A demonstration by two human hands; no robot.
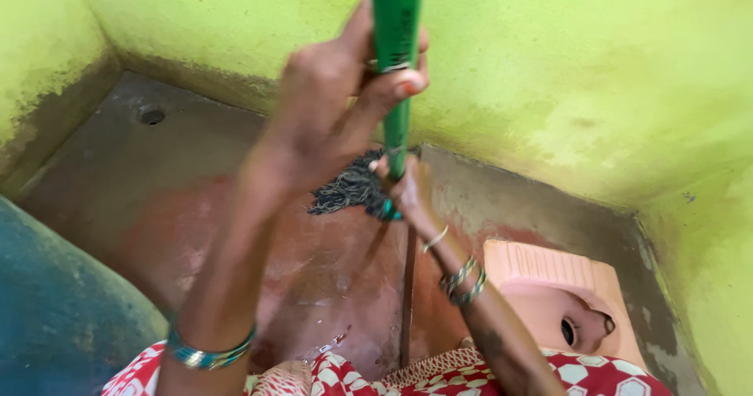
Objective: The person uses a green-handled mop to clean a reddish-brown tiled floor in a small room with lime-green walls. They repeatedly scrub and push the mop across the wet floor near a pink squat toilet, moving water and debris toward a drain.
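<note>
Gripping the green mop handle (396, 19) high up is the left hand (329, 106), fingers wrapped tight. The right hand (404, 188) grips it lower, just above the dark stringy mop head (349, 188). The handle looks hard, smooth and stiff, maybe slippery when wet, so two hands spaced apart suit it. The strings look soft and floppy, and likely heavy when soaked. Below lies a wet, reddish floor (314, 263), rough yellow-green walls (549, 67), and a pink squat toilet (557, 302).

Stained lime-green walls (549, 67) all round; wet reddish cement floor (157, 200); drain hole (151, 115) upper left; pink squat toilet pan (557, 286) lower right.
</note>
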